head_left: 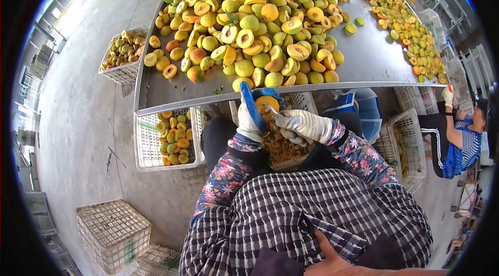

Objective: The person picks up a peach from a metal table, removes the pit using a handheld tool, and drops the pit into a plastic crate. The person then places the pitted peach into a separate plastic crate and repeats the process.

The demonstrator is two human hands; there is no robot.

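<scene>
My left hand (pixel 253 115), in a white glove with blue coating, cups a yellow peach half (pixel 266 103), cut face up. Closed around a small metal pitting tool (pixel 270 111), my right hand (pixel 302 124) wears a white knit glove. The tool's tip meets the middle of the peach half; its handle is mostly hidden by the fingers. Both hands are just in front of the metal table's edge (pixel 218 100). Below them a crate (pixel 305 100) holds brownish pits and scraps (pixel 283 150). Beyond the edge lies a large heap of halved peaches (pixel 254 31).
A white crate of peach halves (pixel 174 138) stands under the table on the left; another full crate (pixel 122 65) is farther left. An upturned crate (pixel 113 229) sits behind. At right are a co-worker (pixel 462 135) and more crates (pixel 410 146). A bare hand (pixel 330 263) touches my checked clothing.
</scene>
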